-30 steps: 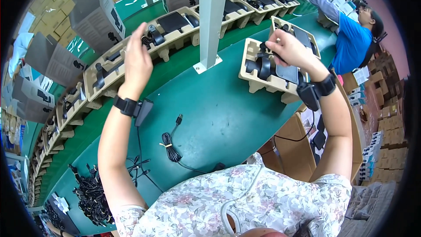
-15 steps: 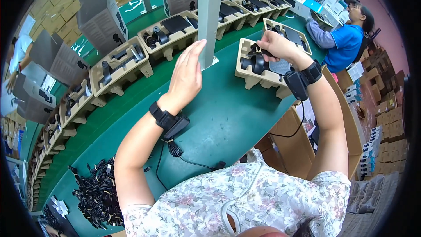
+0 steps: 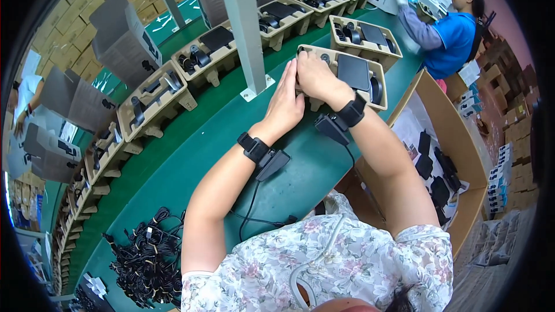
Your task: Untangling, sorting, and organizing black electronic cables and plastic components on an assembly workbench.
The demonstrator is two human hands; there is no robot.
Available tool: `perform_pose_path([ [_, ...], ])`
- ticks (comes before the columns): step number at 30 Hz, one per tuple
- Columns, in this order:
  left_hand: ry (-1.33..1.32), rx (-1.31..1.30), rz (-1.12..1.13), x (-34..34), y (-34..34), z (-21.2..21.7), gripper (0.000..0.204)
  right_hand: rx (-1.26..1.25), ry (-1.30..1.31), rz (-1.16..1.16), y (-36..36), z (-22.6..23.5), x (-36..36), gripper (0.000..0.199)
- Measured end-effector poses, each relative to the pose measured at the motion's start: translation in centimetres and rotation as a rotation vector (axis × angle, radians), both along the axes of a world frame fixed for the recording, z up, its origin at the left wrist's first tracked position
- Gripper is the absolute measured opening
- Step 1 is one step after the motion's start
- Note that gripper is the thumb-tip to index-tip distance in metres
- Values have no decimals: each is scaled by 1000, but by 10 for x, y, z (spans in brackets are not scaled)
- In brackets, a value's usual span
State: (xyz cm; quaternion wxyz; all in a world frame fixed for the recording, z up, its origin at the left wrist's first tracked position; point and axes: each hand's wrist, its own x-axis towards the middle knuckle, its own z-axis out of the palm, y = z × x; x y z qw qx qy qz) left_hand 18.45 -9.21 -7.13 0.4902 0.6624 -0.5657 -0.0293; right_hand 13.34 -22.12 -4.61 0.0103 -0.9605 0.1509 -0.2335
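A tan pulp tray (image 3: pixel 378 69) lies on the green belt (image 3: pixel 191 156) in front of me. It holds a flat black rectangular pad (image 3: pixel 354 71) and a round black part (image 3: pixel 376 89). My left hand (image 3: pixel 286 104) lies flat against the tray's left end, fingers straight and together. My right hand (image 3: pixel 315 78) covers the tray's left compartment with fingers curled down; what is under them is hidden. Both wrists carry black bands with small black devices.
A white post (image 3: pixel 245 29) stands just left of the hands. More filled trays (image 3: pixel 156 101) line the belt, with grey boxes (image 3: pixel 118 37) behind. Black cable bundles (image 3: pixel 147 254) lie lower left. A cardboard box (image 3: pixel 457 150) stands right. A co-worker in blue (image 3: pixel 448 34) works top right.
My left hand has swung from a tray further left on the belt across to the tray under my right hand. The two hands now meet at that tray's left end.
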Motion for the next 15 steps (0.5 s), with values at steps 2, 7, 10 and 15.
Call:
perform_pose_path([
  [2,5,33,-47,2,-3,3,75,-18,-12,106,-6,-3,-7,31],
  [7,-16,173,-58,-6,0,14,86,139,-28,271,-5,0,-23,29],
  [10,-71,200,-48,-5,-4,18,88,90,-143,163,12,-6,-29,29],
  [15,-598,285,69,4,-1,23,73,-118,146,177,31,7,-43,28],
])
